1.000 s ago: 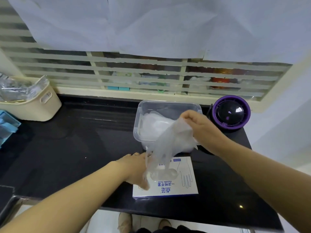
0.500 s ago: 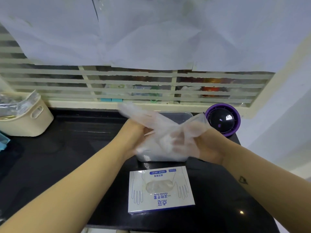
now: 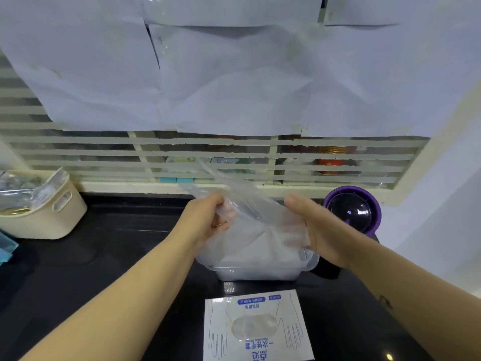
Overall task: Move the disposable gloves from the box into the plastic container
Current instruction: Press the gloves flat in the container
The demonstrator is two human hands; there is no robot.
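From the head view, a clear glove hangs stretched between both hands, just above the plastic container on the black counter. The left hand bunches one end of it in curled fingers. The right hand meets the other end, but its fingers are veiled by film and I cannot tell its grip. Both forearms reach forward over the box.

Holding a clear disposable glove spread between both hands above the plastic container.
Gripping one end in the left hand with fingers curled round the film, pinching the other end in the right hand with thumb raised; hanging just over whitish gloves already filling the container on the black counter, with the box lying flat nearer the camera, a cream basket standing far left, and a round purple-rimmed object sitting right.
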